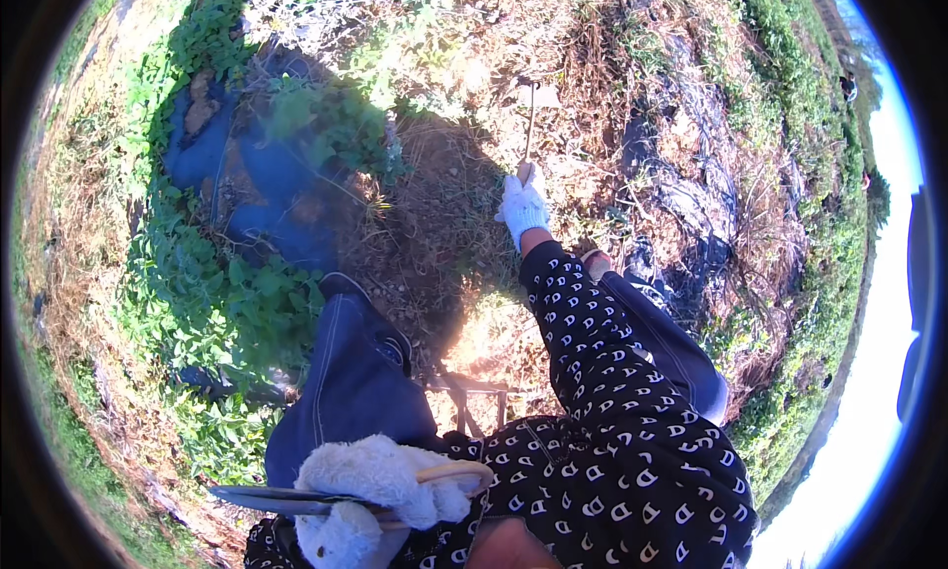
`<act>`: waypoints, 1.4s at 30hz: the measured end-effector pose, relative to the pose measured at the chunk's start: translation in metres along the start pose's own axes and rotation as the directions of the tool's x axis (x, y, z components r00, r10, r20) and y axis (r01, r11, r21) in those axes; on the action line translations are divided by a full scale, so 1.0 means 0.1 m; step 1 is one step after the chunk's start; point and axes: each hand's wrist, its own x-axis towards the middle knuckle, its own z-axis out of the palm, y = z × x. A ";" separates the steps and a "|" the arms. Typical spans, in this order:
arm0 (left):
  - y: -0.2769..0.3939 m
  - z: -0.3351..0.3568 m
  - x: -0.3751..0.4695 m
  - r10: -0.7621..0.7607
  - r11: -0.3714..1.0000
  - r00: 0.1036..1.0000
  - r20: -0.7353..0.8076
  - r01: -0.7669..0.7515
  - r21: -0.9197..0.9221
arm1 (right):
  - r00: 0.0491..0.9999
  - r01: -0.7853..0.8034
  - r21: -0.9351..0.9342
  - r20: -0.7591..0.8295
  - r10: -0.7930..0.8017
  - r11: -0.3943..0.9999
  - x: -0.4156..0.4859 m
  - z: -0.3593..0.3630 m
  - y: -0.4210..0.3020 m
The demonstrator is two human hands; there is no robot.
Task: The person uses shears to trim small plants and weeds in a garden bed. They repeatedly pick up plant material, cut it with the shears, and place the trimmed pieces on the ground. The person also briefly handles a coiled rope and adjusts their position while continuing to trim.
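My right hand (524, 202), in a white knit glove, reaches forward and grips the wooden handle of a small hand hoe (531, 121). Its thin metal shaft points away from me, and the bright head rests at sunlit dry grass. Close to my waist, my left hand (378, 480) wears a fuzzy white glove and is closed around a pair of shears (270, 499). The long blades stick out to the left, while a pale loop handle (459, 473) shows at the right. Bare soil with dry weeds (437, 191) lies in shadow ahead of my feet.
Dark plastic mulch film (274, 184) and leafy green plants (229, 302) lie to the left. More torn film (696, 198) lies among dry stalks on the right. A small frame (478, 398) stands between my legs. Green growth (807, 124) runs along the far right.
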 end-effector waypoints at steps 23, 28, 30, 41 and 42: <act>-0.06 0.07 0.06 0.021 0.999 1.000 0.008 -0.021 -0.039 | 0.999 -0.052 0.422 0.020 0.048 0.905 -1.24 0.11 -0.58; -0.04 0.01 0.06 0.017 1.000 1.000 -0.002 -0.017 -0.015 | 0.992 -0.088 0.371 0.119 0.047 0.924 -1.45 0.27 -0.59; -0.02 0.02 0.05 0.025 1.000 0.999 -0.029 -0.025 0.000 | 0.998 -0.042 0.315 0.053 0.027 0.948 -1.45 0.29 -0.65; 0.06 -0.04 0.05 -0.004 1.000 0.997 -0.080 0.006 0.029 | 0.866 0.406 0.002 -0.319 -0.385 0.914 0.56 0.65 -1.23; 0.06 -0.06 0.03 -0.008 0.999 0.994 -0.106 0.012 0.040 | 0.920 0.353 0.113 -0.222 -0.323 0.929 0.53 0.67 -1.37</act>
